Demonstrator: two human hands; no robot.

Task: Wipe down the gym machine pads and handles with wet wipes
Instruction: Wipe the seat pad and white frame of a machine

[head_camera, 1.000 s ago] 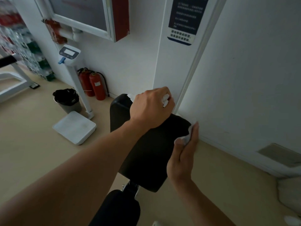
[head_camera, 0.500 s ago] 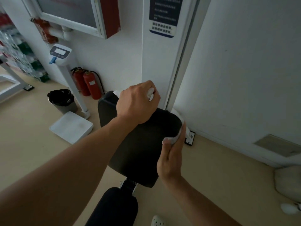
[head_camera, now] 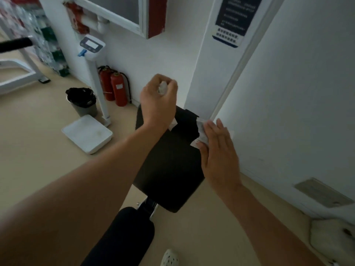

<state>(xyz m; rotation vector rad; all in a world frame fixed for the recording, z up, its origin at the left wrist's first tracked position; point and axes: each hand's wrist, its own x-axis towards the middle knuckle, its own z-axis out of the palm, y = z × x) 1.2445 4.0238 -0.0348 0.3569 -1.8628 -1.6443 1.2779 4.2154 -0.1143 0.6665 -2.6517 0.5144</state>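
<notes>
A black back pad (head_camera: pixel 169 169) of the gym machine fills the middle of the view, with a black roller pad (head_camera: pixel 124 233) below it. My left hand (head_camera: pixel 157 103) is raised above the pad's top edge and grips a bunched white wet wipe (head_camera: pixel 162 87). My right hand (head_camera: pixel 218 150) lies flat with straight fingers on the pad's right edge, pressing a second white wipe (head_camera: pixel 200 134) against it.
A white pillar with a blue notice (head_camera: pixel 230 22) stands just behind the pad. At the left are a standing scale (head_camera: pixel 87 134), a black-lined bin (head_camera: pixel 82 101) and two red fire extinguishers (head_camera: pixel 114 87). A white wall runs along the right.
My left hand has lifted off the pad's top with its wipe. My right hand has turned flat onto the right edge and slid its wipe up toward the top corner.
</notes>
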